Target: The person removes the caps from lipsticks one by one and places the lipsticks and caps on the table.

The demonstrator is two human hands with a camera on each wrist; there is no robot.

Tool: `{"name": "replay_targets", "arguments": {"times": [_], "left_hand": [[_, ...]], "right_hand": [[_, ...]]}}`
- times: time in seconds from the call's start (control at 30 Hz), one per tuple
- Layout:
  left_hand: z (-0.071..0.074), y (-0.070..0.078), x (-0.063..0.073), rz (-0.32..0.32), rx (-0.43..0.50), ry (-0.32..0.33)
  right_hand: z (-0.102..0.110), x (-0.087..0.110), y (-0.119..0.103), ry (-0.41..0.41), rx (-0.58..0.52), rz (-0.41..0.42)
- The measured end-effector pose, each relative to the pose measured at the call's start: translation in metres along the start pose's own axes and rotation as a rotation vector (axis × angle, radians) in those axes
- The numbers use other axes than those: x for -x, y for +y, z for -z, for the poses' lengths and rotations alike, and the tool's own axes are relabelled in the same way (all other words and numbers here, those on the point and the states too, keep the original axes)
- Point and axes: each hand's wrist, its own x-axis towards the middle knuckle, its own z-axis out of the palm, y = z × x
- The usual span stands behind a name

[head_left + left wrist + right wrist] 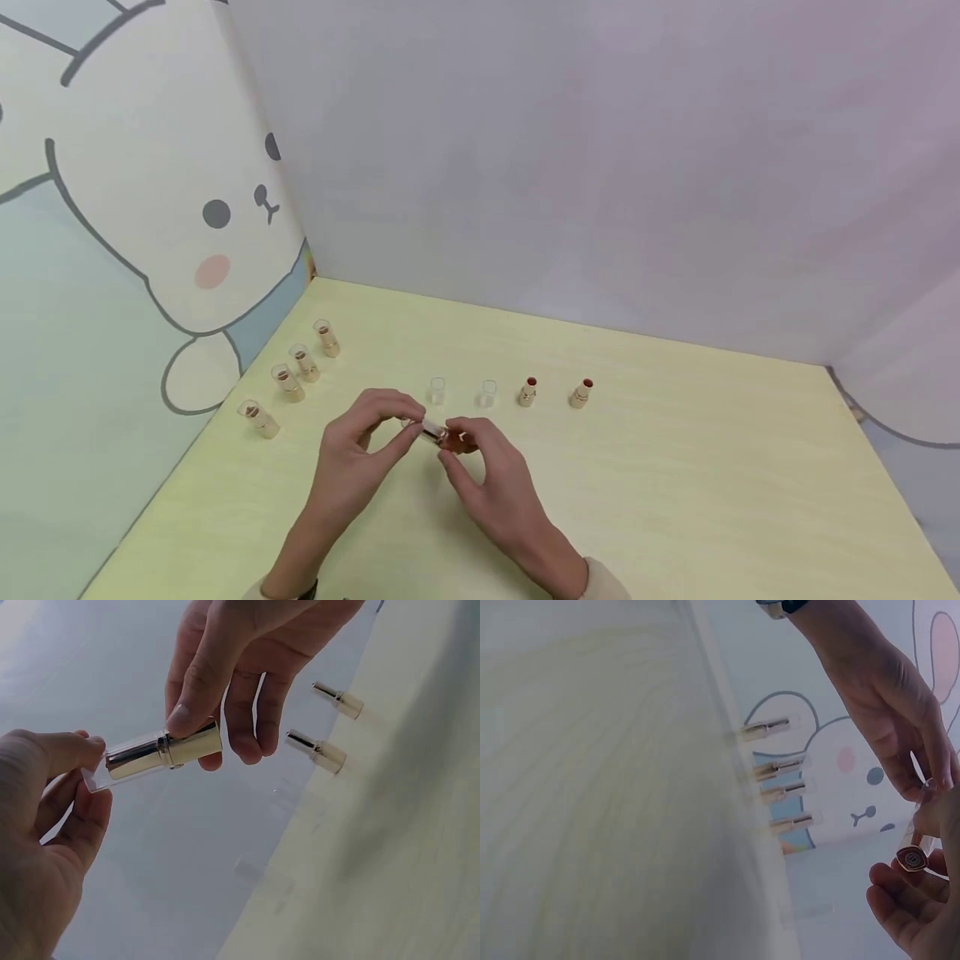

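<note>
Left hand (358, 454) pinches clear cap (101, 774) end of gold lipstick (165, 750); right hand (491, 475) pinches its gold base, held just above tabletop (675, 467). Behind: two loose clear caps (437, 390), two uncapped lipsticks (527, 392). Four capped lipsticks (288, 382) lined up at left.

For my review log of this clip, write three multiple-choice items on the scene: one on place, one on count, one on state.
1. Where do the capped lipsticks stand?
A. along the table's left edge
B. at its right edge
C. in a box

2. How many uncapped lipsticks stand in the middle row?
A. two
B. five
C. none

3. What do the hands hold?
A. nothing
B. one lipstick with a clear cap
C. a pen

Key:
1 A, four line the left edge.
2 A, two show red tips.
3 B, left hand pinches the clear cap, right hand the lipstick.
</note>
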Motion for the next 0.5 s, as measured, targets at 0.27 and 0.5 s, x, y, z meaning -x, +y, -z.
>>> {"name": "replay_targets", "arguments": {"times": [0.27, 0.5], "left_hand": [[-0.024, -0.013, 0.009, 0.069, 0.084, -0.044], [-0.034, -0.025, 0.013, 0.086, 0.052, -0.118]], "right_hand": [[0.016, 0.024, 0.015, 0.014, 0.031, 0.008], [0.024, 0.034, 0.033, 0.054, -0.06, 0.062]]}}
